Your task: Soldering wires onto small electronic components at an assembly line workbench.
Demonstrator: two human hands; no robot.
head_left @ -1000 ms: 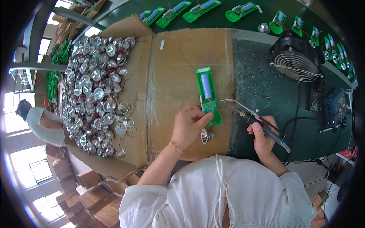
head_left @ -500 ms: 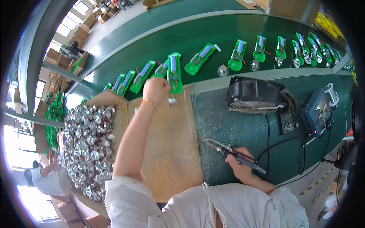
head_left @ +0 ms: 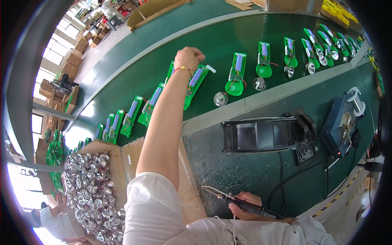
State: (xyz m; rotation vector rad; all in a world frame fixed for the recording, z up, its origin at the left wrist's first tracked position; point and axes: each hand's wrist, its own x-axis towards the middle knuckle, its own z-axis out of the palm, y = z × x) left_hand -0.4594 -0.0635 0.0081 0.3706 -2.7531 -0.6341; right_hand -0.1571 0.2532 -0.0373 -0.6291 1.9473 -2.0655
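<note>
My left hand [head_left: 188, 58] reaches far out over the green belt, fingers curled together; whatever they hold, if anything, is hidden. Just beneath its wrist lies a green plastic housing [head_left: 196, 83] with a blue-purple battery cell and a white piece at its far end. Another green housing is partly covered by the forearm. Low on the right, my right hand [head_left: 246, 205] is closed round the dark handle of a soldering iron [head_left: 254, 207], whose tip points left over the bench, touching no housing.
More green housings [head_left: 235, 73] line the belt, some beside silver reflector cups [head_left: 220, 99]. A black fan [head_left: 261, 135] stands on the bench, near a blue soldering station [head_left: 337, 128] and a solder spool [head_left: 356, 102]. Many reflectors [head_left: 92, 192] are heaped at left, beside brown cardboard [head_left: 190, 179].
My left hand has moved farther out over the belt, away from the cardboard. The view has shifted, and housings appear lower and farther left. My right hand still grips the soldering iron.
</note>
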